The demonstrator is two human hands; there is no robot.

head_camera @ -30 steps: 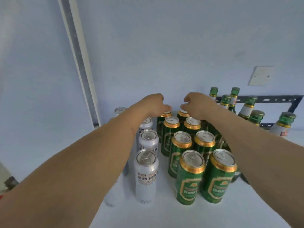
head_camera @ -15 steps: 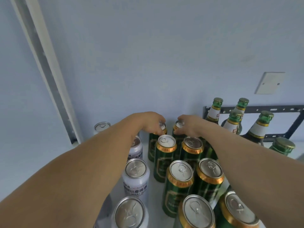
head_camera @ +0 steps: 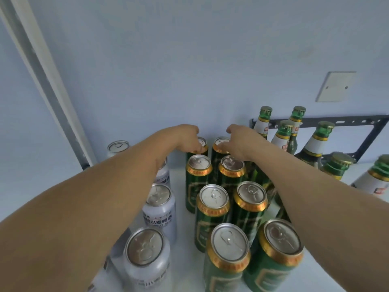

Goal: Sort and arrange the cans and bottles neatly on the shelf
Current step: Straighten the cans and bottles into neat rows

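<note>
While both arms reach to the back of the white shelf (head_camera: 183, 245), the left hand (head_camera: 185, 137) curls its fingers over the top of the rearmost green can in the left column (head_camera: 201, 146), its grip grasping that can at the rim. The right hand (head_camera: 237, 142) does the same on the rearmost green can in the right column (head_camera: 220, 145), fingers bent down around the gold rim, so its grip is also closed on a can. These two cans stand upright side by side against the pale blue wall (head_camera: 189, 60).

In front of them the green cans run toward the camera in two columns: a second pair (head_camera: 199, 167) (head_camera: 231, 168), a third pair (head_camera: 213, 199) (head_camera: 251, 197), and a nearest pair (head_camera: 229, 243) (head_camera: 281, 239), all upright with silver lids and gold bands. To the left, partly hidden under the left forearm, stands a line of white cans: one near the front (head_camera: 145, 249), one behind it (head_camera: 160, 199), another mostly covered by the arm (head_camera: 163, 175), and one far back by the wall (head_camera: 118, 146).

To the right of the green cans, green glass bottles with white labels and crown caps stand in a loose group (head_camera: 264, 121) (head_camera: 296, 116) (head_camera: 283, 133) (head_camera: 317, 142), with two more nearer the right edge (head_camera: 339, 165) (head_camera: 379, 178). Behind them a dark metal bracket (head_camera: 336, 120) is fixed to the wall, and a white blank plate (head_camera: 335, 86) sits above it. A white and grey vertical trim (head_camera: 42, 66) runs up the left corner.
</note>
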